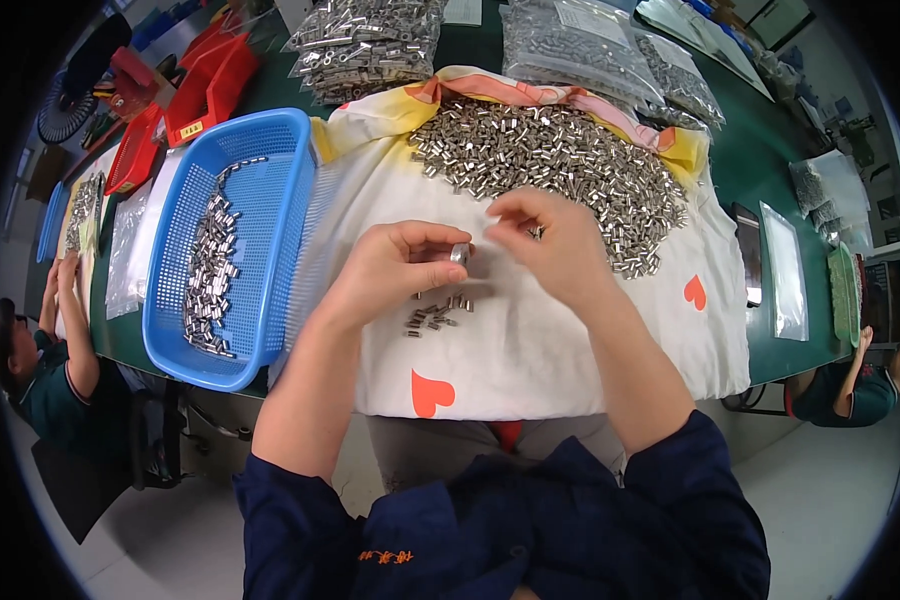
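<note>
My left hand (pixel 402 262) is closed, with a short shiny metal cylinder (pixel 460 254) pinched between thumb and fingertips. Beside it, a little apart, my right hand (pixel 553 240) has its fingers curled and slightly blurred. A bit of metal glints under those fingers, too small to name. Several small metal sleeves (pixel 436 316) lie loose on the white cloth (pixel 515 365) just below my left hand. Beyond my right hand spreads a big heap of similar small metal cylinders (pixel 570 160) on the same cloth.
At the left stands a blue mesh basket (pixel 270 290), with metal cylinders (pixel 210 270) along its side. Red bins (pixel 208 90) are behind it. Plastic bags of metal parts (pixel 365 50) are stacked at the back. Two other people sit at the left and right edges.
</note>
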Demonstrator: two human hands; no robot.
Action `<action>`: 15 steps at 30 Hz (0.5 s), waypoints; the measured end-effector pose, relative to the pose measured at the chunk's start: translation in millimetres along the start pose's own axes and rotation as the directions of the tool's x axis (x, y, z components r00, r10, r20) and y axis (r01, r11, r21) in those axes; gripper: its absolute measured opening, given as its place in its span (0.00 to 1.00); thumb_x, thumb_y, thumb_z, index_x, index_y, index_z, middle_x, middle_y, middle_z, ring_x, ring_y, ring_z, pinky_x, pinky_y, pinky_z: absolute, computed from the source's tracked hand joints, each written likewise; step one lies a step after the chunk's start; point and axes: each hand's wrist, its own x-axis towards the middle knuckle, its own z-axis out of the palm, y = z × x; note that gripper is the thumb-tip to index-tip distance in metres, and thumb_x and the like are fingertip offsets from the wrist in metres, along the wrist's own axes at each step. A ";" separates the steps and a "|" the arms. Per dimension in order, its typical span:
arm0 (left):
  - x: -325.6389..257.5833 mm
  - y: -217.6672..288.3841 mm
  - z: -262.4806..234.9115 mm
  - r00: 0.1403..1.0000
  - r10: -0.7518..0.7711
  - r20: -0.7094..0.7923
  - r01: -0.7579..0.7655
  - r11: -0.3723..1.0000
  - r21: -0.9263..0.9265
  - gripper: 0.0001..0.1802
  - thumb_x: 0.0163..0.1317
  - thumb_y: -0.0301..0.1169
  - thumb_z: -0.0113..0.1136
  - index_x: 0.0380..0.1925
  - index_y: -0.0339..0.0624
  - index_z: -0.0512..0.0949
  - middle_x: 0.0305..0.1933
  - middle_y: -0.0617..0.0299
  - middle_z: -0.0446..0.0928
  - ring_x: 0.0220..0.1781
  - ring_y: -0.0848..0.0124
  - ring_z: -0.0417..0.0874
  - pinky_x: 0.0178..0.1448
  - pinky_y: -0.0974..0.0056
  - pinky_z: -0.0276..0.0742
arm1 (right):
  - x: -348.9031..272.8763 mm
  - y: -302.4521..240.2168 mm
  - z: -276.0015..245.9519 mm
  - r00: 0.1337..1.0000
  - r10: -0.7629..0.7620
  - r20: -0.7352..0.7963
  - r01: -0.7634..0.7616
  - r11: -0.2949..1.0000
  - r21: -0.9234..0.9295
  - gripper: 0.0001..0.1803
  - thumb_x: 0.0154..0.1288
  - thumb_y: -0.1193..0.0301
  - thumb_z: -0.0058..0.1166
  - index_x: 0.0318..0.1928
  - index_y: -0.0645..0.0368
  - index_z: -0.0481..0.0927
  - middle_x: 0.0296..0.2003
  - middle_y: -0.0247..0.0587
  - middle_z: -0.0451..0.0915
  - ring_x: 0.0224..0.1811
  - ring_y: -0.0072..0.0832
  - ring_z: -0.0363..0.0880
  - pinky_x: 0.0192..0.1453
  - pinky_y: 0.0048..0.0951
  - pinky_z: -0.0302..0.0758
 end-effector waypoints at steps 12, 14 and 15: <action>1.4 5.8 3.4 0.999 -0.029 -0.016 0.030 0.999 0.035 0.18 0.50 0.17 0.59 0.44 0.34 0.74 0.39 0.63 0.78 0.37 0.79 0.77 0.41 0.74 0.74 | 2.5 17.9 7.0 0.972 -0.234 -0.040 0.194 0.882 -0.429 0.04 0.50 0.72 0.54 0.28 0.56 0.79 0.26 0.40 0.76 0.34 0.38 0.73 0.41 0.38 0.68; 2.4 5.3 3.0 0.999 -0.011 -0.041 0.012 1.000 0.005 0.18 0.51 0.18 0.59 0.45 0.34 0.74 0.39 0.62 0.78 0.38 0.79 0.77 0.42 0.74 0.74 | 1.0 10.0 7.8 0.992 -0.114 -0.051 0.099 0.966 -0.241 0.05 0.49 0.73 0.54 0.28 0.58 0.79 0.25 0.39 0.77 0.30 0.32 0.75 0.38 0.33 0.70; 2.9 4.3 2.1 0.998 0.004 -0.059 -0.006 1.000 -0.025 0.18 0.51 0.18 0.58 0.45 0.34 0.74 0.38 0.62 0.78 0.38 0.79 0.77 0.42 0.74 0.74 | 0.3 4.9 8.7 0.992 -0.118 -0.048 0.104 0.966 -0.239 0.05 0.49 0.73 0.54 0.28 0.58 0.79 0.25 0.39 0.77 0.30 0.32 0.75 0.38 0.33 0.70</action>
